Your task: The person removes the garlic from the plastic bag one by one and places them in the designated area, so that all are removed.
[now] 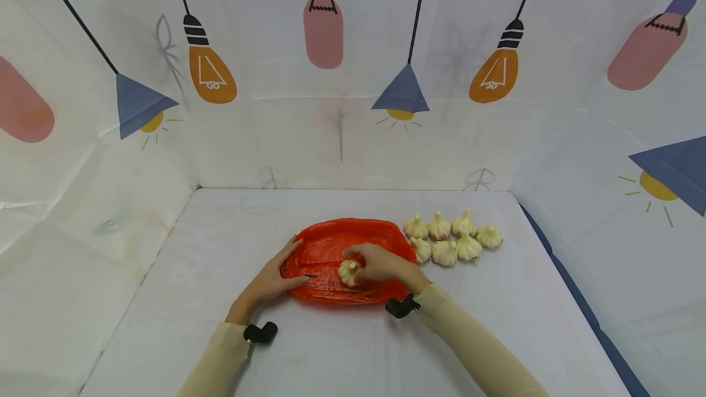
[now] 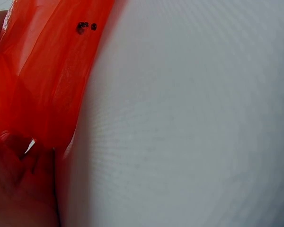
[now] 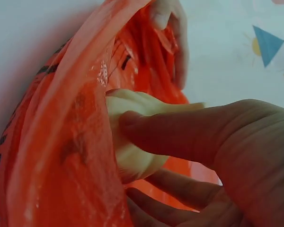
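A red plastic bag (image 1: 325,241) lies spread with its mouth open on the white table. At its left edge my left hand (image 1: 271,277) grips the rim, thumb on the inner side and fingers outside. My right hand (image 1: 380,262) holds a garlic bulb (image 1: 349,272) over the bag's opening. In the right wrist view the thumb presses on the pale bulb (image 3: 137,113), whose stem points right, and part of it is hidden behind the red plastic. Only the bag's outside (image 2: 52,71) and part of the left hand (image 2: 19,184) show in the left wrist view.
Several garlic bulbs (image 1: 444,253) sit in two rough rows right of the bag, the closest one touching or nearly touching its edge. A white cloth wall (image 1: 265,133) printed with lamps and bulbs encloses the table (image 1: 182,336) at the back and sides.
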Demonstrator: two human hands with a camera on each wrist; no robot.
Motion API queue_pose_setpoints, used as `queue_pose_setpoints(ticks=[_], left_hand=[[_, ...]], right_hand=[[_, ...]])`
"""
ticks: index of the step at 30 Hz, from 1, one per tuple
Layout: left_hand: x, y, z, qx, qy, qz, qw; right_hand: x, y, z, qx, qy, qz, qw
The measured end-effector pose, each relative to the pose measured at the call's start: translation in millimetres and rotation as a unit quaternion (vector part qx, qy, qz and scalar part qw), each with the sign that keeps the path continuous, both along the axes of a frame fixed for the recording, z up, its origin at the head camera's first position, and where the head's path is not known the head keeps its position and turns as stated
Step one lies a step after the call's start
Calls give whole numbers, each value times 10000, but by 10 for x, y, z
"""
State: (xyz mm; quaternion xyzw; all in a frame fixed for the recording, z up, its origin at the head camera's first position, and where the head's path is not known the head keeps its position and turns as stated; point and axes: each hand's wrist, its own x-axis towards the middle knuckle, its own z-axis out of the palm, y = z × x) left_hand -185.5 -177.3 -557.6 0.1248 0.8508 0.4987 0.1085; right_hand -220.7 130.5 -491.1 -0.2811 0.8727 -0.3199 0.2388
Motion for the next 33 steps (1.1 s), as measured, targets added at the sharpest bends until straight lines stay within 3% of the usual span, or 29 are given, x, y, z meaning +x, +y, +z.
queue_pose_setpoints(ticks=[18,33], left_hand=[[-3,-3,-32,27,95,6,10000],[-9,-2,-26,66,60,38,10000]], right_hand=[[-87,-160,39,-219,109,-71,9997],[-194,-290,-77,-237,273,-321,9988]])
